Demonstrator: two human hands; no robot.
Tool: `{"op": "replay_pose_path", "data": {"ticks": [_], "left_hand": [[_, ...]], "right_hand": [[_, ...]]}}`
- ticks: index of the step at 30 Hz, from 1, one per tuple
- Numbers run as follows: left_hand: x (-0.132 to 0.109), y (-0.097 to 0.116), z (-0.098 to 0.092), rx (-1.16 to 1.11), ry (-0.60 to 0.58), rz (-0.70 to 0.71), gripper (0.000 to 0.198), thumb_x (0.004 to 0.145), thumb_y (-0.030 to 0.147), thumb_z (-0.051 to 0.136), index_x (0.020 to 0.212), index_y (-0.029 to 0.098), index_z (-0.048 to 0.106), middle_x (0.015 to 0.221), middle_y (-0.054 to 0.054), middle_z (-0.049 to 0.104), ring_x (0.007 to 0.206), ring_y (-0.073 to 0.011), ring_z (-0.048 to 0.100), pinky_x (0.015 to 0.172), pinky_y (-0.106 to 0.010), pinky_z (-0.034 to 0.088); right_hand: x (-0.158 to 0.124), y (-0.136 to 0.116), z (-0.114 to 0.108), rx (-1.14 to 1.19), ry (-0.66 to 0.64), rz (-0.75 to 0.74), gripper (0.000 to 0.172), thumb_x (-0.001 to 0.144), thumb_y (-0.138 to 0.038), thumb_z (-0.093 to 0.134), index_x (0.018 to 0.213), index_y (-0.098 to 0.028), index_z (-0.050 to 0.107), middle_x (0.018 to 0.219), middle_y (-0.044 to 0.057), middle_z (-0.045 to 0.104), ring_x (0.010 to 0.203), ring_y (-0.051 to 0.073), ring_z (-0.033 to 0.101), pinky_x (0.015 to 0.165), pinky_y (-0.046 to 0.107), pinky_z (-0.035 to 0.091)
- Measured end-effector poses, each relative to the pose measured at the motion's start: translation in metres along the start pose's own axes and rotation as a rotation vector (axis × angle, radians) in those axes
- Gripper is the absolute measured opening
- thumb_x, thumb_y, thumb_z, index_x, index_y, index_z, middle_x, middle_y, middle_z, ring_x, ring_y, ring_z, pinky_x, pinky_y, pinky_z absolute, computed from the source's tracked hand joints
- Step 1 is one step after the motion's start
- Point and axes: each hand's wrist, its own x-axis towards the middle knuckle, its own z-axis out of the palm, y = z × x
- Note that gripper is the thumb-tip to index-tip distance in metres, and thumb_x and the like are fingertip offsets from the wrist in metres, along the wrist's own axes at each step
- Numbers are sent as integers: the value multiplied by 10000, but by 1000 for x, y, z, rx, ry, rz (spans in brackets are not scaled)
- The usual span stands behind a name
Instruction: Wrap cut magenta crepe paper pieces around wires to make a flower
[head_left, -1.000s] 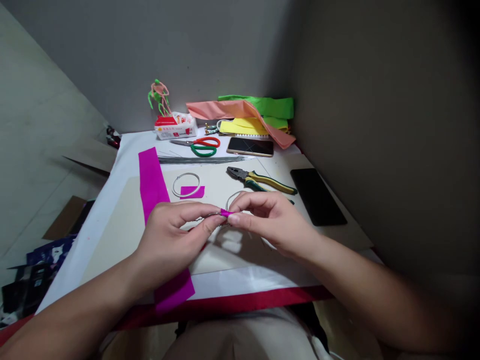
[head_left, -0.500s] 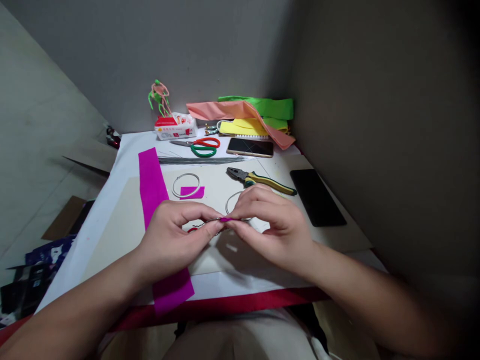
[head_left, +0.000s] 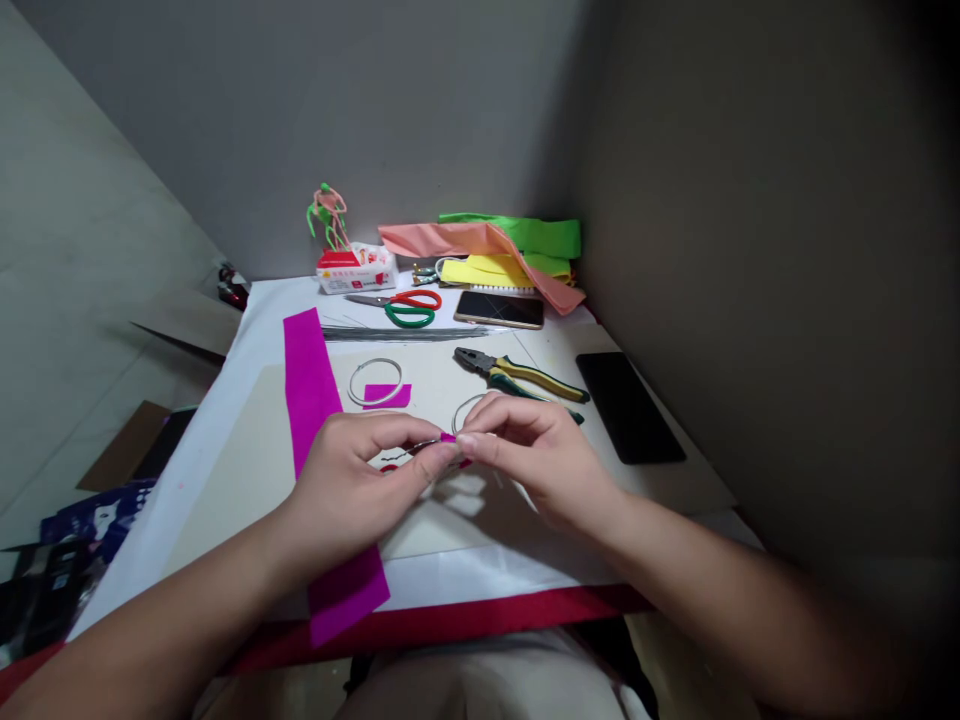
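Note:
Close together over the board, both hands pinch thumb to fingertips. My left hand (head_left: 360, 495) is closed on a thin twisted wire (head_left: 397, 457), part of which shows beneath its fingers. A small magenta paper piece (head_left: 448, 437) peeks out at the fingertips where the wire ends. My right hand (head_left: 540, 460) pinches at that same magenta paper, its fingertips touching my left thumb; the exact wrap is hidden. Under my left wrist lies a long magenta paper strip (head_left: 311, 380). Ahead are a wire coil (head_left: 351, 388) and a small magenta rectangle (head_left: 397, 398).
Beyond my right hand are pliers (head_left: 525, 378), another wire coil (head_left: 455, 412) and a black slab (head_left: 630, 408). Farther back lie scissors (head_left: 405, 305), straight wires (head_left: 405, 334), a phone (head_left: 499, 309), coloured paper (head_left: 450, 238) and a tissue pack (head_left: 356, 270) below small wire figures.
The right hand's fingers have curled and shifted slightly at the magenta paper, with its thumb now over the left thumb tip. The view has tilted up slightly.

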Motion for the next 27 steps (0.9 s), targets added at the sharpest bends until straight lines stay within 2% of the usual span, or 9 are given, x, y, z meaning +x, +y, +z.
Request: {"op": "replay_pose_path", "data": {"ticks": [3,6,9,13,16,19,22,24,27], "left_hand": [[1,1,-2,-40,-23,-39,139,800,269,672,730,199,769,695,-22,764,604,-163,693,562,-216,536],[1,0,-4,-56,-2,-102,146,800,305,679,738,211,772,715,-24,767,607,-174,692,530,-228,534],[1,-1,-10,-76,83,-143,134,788,316,697,723,222,767,678,-12,754,605,-174,684,527,-230,533],[4,0,-21,-136,195,-152,113,770,308,726,697,229,760,686,2,754,668,-169,690,606,-222,545],[6,-1,-28,-170,258,-145,108,776,305,728,712,226,766,713,-1,760,711,-170,693,656,-227,550],[9,-5,-34,-217,320,-114,104,780,291,725,734,208,767,693,-7,751,694,-170,689,661,-244,555],[12,-9,-39,-254,352,-65,128,782,297,720,729,188,761,676,-13,741,672,-170,681,660,-260,557],[14,-11,-42,-263,368,-35,140,788,299,713,716,189,761,672,-11,737,687,-170,680,692,-264,556],[14,-13,-45,-281,392,-11,127,795,287,705,731,200,771,696,-8,744,726,-170,684,743,-267,557]], "right_hand": [[3,4,-1,144,-15,145,106,768,-251,740,704,-176,701,712,1,661,705,123,587,693,268,462],[10,1,-9,123,25,157,105,784,-280,713,755,-180,726,777,16,695,770,137,610,762,284,465],[20,-2,-23,-141,137,21,130,814,-299,681,804,-179,729,807,31,708,803,157,624,792,301,464],[33,9,-44,-785,191,-188,137,850,-247,616,780,-167,702,813,55,678,802,182,610,762,312,456],[39,26,-54,-1209,52,-176,134,848,-191,583,857,-160,712,892,91,678,841,207,594,774,337,448],[39,37,-53,-1292,24,-185,123,820,-165,604,865,-160,718,900,116,681,878,248,567,791,381,432],[30,37,-34,-1285,4,-251,164,852,-174,574,943,-171,710,1017,126,673,971,265,549,865,414,417],[20,35,-14,-1173,-132,-337,185,888,-195,544,989,-176,698,1031,117,673,955,242,567,899,413,418],[5,35,14,-1069,-446,-359,311,921,-241,524,1215,-187,607,1180,120,631,1056,229,553,915,376,433]]}}
